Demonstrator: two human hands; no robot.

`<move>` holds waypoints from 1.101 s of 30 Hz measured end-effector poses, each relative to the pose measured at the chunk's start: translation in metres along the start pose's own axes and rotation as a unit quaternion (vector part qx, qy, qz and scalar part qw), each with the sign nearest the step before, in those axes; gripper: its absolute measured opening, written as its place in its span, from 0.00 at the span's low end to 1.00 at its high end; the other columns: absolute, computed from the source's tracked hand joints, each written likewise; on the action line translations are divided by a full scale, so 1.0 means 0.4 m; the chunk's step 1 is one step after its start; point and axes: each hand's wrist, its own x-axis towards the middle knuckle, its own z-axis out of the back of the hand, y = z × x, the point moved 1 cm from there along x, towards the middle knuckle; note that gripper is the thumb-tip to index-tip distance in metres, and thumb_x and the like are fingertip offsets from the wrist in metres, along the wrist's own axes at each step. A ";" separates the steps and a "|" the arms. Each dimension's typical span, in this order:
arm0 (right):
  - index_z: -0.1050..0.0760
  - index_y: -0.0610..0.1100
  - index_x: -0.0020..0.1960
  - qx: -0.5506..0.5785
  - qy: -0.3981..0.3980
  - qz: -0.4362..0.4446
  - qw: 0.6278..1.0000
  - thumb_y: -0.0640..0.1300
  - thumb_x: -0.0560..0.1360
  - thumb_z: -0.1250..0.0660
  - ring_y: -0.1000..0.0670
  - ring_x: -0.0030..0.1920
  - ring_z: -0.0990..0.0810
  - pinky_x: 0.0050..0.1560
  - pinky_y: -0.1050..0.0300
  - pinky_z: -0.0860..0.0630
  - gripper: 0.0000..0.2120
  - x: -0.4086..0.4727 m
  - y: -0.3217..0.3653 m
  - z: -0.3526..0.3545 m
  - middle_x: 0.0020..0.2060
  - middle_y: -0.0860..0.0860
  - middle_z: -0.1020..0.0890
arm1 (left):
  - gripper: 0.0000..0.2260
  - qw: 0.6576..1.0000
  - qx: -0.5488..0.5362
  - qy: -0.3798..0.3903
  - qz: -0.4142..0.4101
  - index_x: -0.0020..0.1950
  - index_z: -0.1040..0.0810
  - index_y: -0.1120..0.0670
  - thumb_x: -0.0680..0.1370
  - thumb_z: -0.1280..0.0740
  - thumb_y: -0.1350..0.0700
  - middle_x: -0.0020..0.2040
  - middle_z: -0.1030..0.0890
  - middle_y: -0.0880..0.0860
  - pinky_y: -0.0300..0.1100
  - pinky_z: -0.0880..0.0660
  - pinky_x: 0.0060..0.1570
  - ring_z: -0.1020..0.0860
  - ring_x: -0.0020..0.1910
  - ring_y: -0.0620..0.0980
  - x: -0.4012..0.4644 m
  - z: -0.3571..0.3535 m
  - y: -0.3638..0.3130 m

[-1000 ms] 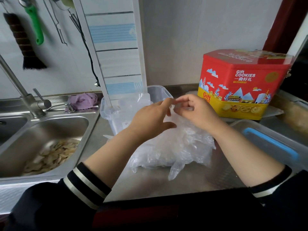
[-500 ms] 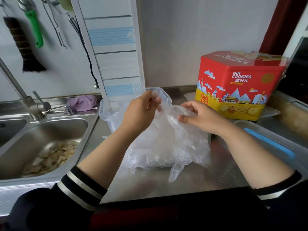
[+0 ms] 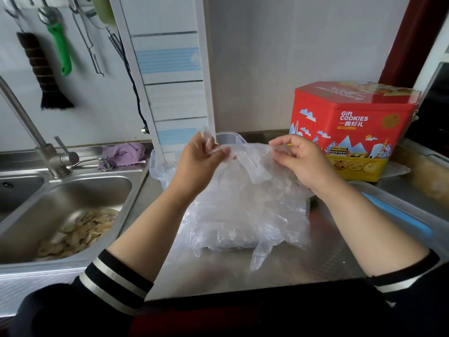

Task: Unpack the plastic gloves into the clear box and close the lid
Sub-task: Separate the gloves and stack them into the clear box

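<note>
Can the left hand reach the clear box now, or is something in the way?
Probably yes, but not freely: the left hand pinches the bag of plastic gloves, and the clear box stands just behind it, largely hidden by the raised bag. It would need to let go first.

A person's left hand [image 3: 199, 164] and right hand [image 3: 300, 164], pinched together a second ago above the bag of plastic gloves [image 3: 245, 210], have drawn apart, stretching the bag's mouth wide open between them. The left hand has lifted its edge toward the clear box [image 3: 229, 138] behind the bag; the right has pulled away from it.
</note>
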 end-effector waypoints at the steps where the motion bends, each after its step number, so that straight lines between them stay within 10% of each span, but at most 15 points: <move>1: 0.24 0.43 0.57 -0.013 0.009 0.002 1.000 0.37 0.77 0.34 0.64 0.37 0.20 0.41 0.70 0.24 0.09 -0.001 0.002 0.000 0.42 0.51 0.17 | 0.12 1.000 -0.001 -0.011 -0.002 0.41 0.33 0.50 0.76 0.31 0.61 0.35 0.18 0.47 0.47 0.25 0.46 0.17 0.40 0.47 0.004 0.006 -0.002; 7: 0.23 0.49 0.49 -0.115 0.013 0.016 0.993 0.41 0.77 0.33 0.60 0.41 0.21 0.43 0.68 0.26 0.04 0.010 -0.011 0.012 0.42 0.53 0.17 | 0.09 0.992 -0.055 -0.111 0.032 0.44 0.22 0.51 0.80 0.38 0.62 0.36 0.22 0.51 0.40 0.26 0.40 0.25 0.34 0.47 0.024 0.055 -0.006; 11: 0.23 0.50 0.58 -0.259 0.039 0.029 0.965 0.38 0.77 0.34 0.58 0.56 0.26 0.53 0.68 0.31 0.12 0.029 -0.039 0.020 0.57 0.53 0.24 | 0.07 0.982 -0.115 -0.136 0.059 0.40 0.19 0.48 0.75 0.35 0.54 0.36 0.23 0.50 0.53 0.25 0.51 0.26 0.41 0.52 0.040 0.090 0.002; 18: 0.32 0.39 0.64 -0.209 -0.134 0.437 0.865 0.57 0.74 0.31 0.46 0.61 0.29 0.64 0.50 0.30 0.28 -0.023 0.067 -0.033 0.58 0.46 0.30 | 0.10 0.988 -0.066 -0.131 0.048 0.41 0.26 0.54 0.80 0.42 0.61 0.29 0.26 0.46 0.45 0.28 0.34 0.28 0.30 0.48 0.042 0.062 -0.017; 22: 0.35 0.40 0.69 -0.320 -0.025 0.475 0.819 0.70 0.67 0.34 0.41 0.68 0.32 0.69 0.42 0.35 0.43 -0.017 0.089 -0.075 0.64 0.42 0.29 | 0.08 0.984 -0.120 -0.106 0.081 0.44 0.30 0.52 0.82 0.43 0.61 0.31 0.29 0.49 0.38 0.35 0.26 0.33 0.28 0.48 0.040 0.062 -0.017; 27: 0.29 0.39 0.60 -0.309 -0.051 0.554 0.771 0.70 0.69 0.34 0.41 0.57 0.25 0.62 0.47 0.30 0.37 -0.045 0.074 -0.105 0.55 0.44 0.25 | 0.08 0.946 -0.247 -0.140 0.156 0.47 0.31 0.50 0.81 0.43 0.63 0.33 0.31 0.51 0.31 0.43 0.21 0.39 0.21 0.44 0.028 0.079 -0.029; 33: 0.22 0.40 0.46 -0.225 -0.124 0.380 0.889 0.54 0.77 0.35 0.50 0.44 0.24 0.51 0.55 0.30 0.16 -0.003 0.098 -0.157 0.41 0.52 0.19 | 0.10 0.971 -0.118 -0.058 0.200 0.57 0.28 0.54 0.78 0.39 0.65 0.42 0.25 0.54 0.35 0.36 0.23 0.29 0.26 0.45 0.024 0.077 -0.027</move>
